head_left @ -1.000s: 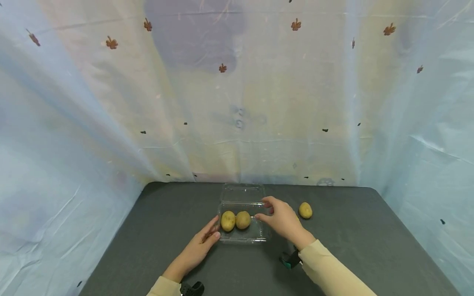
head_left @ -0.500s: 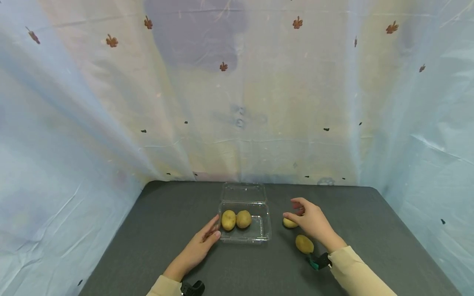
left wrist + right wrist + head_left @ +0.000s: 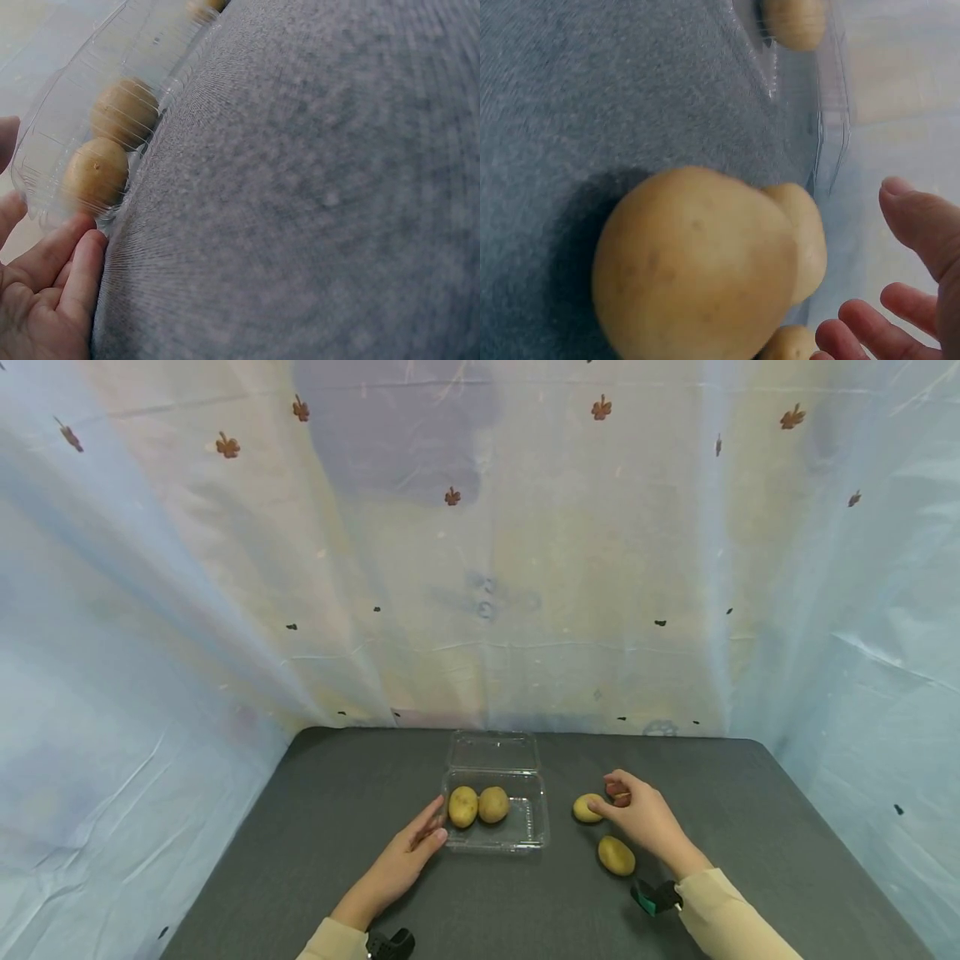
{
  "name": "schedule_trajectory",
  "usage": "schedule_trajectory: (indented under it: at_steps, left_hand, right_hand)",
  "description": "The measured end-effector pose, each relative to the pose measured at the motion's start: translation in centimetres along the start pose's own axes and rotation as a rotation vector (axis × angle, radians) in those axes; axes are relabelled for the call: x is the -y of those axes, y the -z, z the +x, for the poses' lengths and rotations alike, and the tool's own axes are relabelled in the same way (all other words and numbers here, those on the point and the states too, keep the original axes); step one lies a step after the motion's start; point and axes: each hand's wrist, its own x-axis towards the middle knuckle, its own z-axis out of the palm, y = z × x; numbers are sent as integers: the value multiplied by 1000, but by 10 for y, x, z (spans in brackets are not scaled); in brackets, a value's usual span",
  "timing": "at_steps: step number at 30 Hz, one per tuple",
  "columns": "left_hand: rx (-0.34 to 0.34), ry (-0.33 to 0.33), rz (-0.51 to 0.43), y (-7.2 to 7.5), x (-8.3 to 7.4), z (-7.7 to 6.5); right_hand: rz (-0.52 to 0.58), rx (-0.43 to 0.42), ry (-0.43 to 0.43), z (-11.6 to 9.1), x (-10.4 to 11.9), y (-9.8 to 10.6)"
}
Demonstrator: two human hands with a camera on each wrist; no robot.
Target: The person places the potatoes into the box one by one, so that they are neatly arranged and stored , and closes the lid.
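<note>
A clear plastic clamshell box (image 3: 528, 843) stands on the table with its lid (image 3: 493, 752) raised at the back. Two potatoes, one on the left (image 3: 462, 807) and one beside it (image 3: 493, 805), lie in its left half. My left hand (image 3: 397, 868) rests its fingers against the box's left side. My right hand (image 3: 645, 814) hovers right of the box, its thumb overlapping a loose potato (image 3: 586, 808) in the head view. Another loose potato (image 3: 617, 857) lies nearer me. In the right wrist view a further potato (image 3: 787, 345) shows by my loosely bent fingers, nothing held.
The dark grey table (image 3: 300, 827) runs back to a pale patterned plastic curtain (image 3: 480, 568), which also hangs along both sides. Each wrist wears a black strap, the left (image 3: 390, 945) and the right (image 3: 656, 897).
My right hand has moved right from the box's right side to above the loose potatoes, then slightly farther right. Two loose potatoes now show beside it. The left hand and box stay put.
</note>
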Motion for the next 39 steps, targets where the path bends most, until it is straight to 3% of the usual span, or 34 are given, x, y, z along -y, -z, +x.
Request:
schedule_trajectory:
  at_steps: [29, 39]
  left_hand:
    - [4, -3, -4, 1, 5, 2]
    - [10, -13, -11, 2, 5, 2]
  right_hand:
    - [104, -82, 7, 13, -48, 2]
    - [183, -4, -84, 27, -62, -1]
